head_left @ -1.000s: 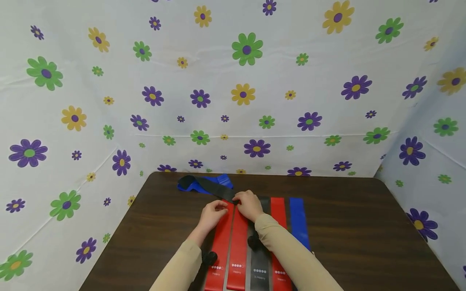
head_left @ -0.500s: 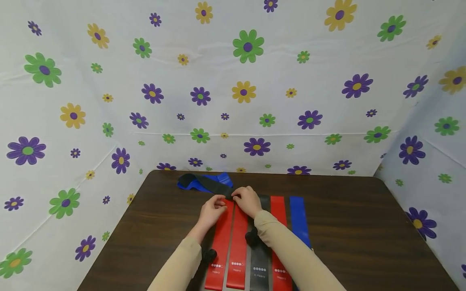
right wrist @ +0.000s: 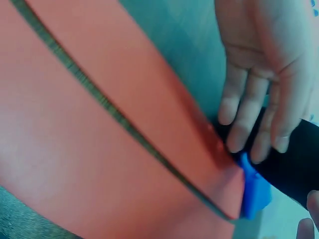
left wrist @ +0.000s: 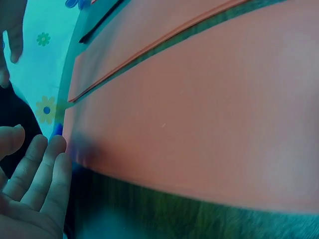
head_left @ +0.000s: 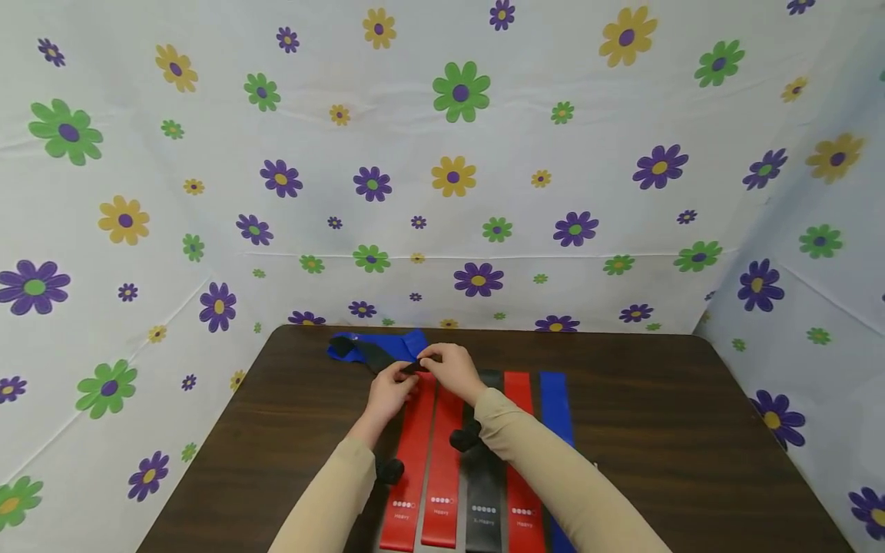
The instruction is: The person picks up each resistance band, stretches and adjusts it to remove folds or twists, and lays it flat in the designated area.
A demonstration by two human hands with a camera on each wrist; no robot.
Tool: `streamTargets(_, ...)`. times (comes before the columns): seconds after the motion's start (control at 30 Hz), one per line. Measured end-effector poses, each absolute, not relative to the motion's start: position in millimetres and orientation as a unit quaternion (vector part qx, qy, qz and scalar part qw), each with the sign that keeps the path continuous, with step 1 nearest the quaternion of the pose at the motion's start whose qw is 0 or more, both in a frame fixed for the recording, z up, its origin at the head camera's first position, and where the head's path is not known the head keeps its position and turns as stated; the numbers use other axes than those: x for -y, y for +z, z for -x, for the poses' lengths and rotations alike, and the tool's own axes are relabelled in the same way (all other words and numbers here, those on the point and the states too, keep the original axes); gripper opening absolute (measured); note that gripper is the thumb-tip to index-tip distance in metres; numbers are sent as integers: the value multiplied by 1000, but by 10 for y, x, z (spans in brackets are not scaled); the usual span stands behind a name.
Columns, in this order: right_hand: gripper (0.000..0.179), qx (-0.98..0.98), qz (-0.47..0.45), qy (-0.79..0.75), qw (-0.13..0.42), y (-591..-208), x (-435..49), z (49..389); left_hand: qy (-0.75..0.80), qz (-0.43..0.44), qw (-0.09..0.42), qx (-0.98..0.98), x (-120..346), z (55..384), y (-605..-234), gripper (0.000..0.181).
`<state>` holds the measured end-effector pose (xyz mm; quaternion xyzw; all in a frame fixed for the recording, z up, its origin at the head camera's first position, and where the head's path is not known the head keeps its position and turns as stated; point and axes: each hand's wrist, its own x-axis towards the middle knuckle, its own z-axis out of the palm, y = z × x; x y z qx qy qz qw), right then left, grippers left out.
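My left hand (head_left: 389,393) and right hand (head_left: 452,370) pinch a black resistance band (head_left: 412,367) between thumb and fingers, close to each other above the far ends of the red bands. The black band's other end trails left over a crumpled blue band (head_left: 394,343). In the right wrist view the black band (right wrist: 294,159) stretches away behind the right hand's fingers. Dark band shows past the left hand (left wrist: 35,184) in the left wrist view. Below the hands lie a red band (head_left: 408,461) and another red band (head_left: 442,468), side by side, marked "Heavy".
Further right lie a black band (head_left: 484,491) marked "X-Heavy", another red band (head_left: 522,491) and a flat blue band (head_left: 555,407), partly under the right sleeve (head_left: 553,468). The brown wooden table (head_left: 643,430) backs onto a flowered white cloth (head_left: 415,153).
Both hands have moved slightly left and away from the body, lifting the near end of the black band. More of the crumpled blue band shows; the flat bands stay put.
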<state>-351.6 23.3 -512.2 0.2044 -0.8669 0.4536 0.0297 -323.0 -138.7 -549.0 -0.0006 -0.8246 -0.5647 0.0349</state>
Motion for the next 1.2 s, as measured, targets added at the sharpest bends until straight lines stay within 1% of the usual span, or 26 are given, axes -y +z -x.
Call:
streamTargets(0.17,13,848,-221,481,19,-4971,-248,3475,-555,-19,42,831,1485,3228,-5481,18)
streamTargets(0.3,14,840,-215,498,10,-4867,-316,3470,-533,-38,44,844,1569,3216,-5515,17)
streamTargets(0.5,13,837,-196,509,32,-4778,-460,3520,-486,-42,49,871,1660,3174,-5539,15)
streamTargets(0.67,13,828,-174,531,44,-4729,-543,3556,-452,-47,59,889,1765,3146,-5452,16)
streamTargets(0.8,13,812,-160,560,39,-4688,-593,3554,-414,-33,67,907,1862,3127,-5363,17)
streamTargets(0.97,15,794,-145,590,13,-4622,-670,3535,-369,7,78,926,1934,3079,-5219,16)
streamTargets(1.07,18,790,-133,599,1,-4582,-751,3509,-352,28,65,933,1939,3027,-5116,18)
streamTargets(1.2,22,787,-122,605,-9,-4539,-870,3462,-337,43,32,940,1923,2929,-4985,24)
